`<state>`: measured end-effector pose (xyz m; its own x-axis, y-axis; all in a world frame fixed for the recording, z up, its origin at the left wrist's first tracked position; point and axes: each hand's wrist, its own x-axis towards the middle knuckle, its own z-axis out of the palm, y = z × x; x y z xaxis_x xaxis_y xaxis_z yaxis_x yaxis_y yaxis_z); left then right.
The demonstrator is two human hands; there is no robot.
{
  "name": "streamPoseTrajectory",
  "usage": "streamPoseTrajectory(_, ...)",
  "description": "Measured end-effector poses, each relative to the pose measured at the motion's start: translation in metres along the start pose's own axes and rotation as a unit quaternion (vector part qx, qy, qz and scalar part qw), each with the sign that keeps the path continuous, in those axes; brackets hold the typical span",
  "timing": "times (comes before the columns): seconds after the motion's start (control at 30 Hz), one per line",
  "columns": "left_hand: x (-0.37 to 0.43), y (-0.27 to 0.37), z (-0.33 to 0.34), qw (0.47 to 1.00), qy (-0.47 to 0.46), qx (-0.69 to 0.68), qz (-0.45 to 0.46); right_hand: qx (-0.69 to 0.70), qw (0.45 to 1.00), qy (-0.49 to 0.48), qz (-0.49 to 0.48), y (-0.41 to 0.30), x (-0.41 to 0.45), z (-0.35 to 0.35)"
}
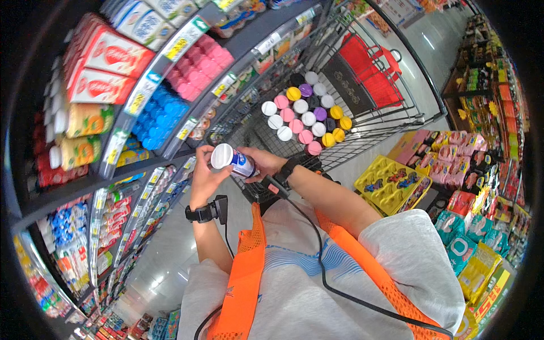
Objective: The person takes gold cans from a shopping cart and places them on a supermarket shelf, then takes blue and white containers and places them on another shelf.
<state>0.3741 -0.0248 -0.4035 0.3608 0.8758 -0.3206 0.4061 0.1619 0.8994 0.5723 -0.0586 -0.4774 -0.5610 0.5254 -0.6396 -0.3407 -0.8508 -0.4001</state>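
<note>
A plastic jar (243,163) with a white lid and a blue and white label lies tilted between my two hands. My left hand (203,176) has its thumb and fingers around the lid end. The jar's lower end rests in my right hand (267,161), whose fingers are partly hidden behind it. Just beyond, several capped jars stand grouped in a wire shopping cart (365,136). Their caps are white, pink, yellow, purple and black, such as a pink cap (314,148) at the near corner.
Stocked shelving (85,172) with drinks and cartons runs along my left. A red and black bag (372,72) hangs at the cart's far end. On the right, a yellow moulded tray (389,182) and packaged snacks (461,244) border the aisle. A cable (321,255) crosses my shirt.
</note>
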Motion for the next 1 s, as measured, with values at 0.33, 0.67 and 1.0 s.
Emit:
streamPoseTrajectory(0.33,-0.045,0.056,-0.052,0.961,0.217,-0.163,0.056,-0.018,0.993,-0.097,-0.07,-0.029,-0.03,0.133)
streamPoseTrajectory(0.67,-0.097,0.082,-0.047,0.931,0.265,-0.239,0.08,0.019,0.949,-0.088,-0.301,-0.021,-0.042,0.192)
streamPoseTrajectory(1.0,-0.088,0.095,-0.051,0.901,0.268,-0.306,0.154,-0.105,0.925,-0.059,-0.36,-0.047,-0.061,0.214)
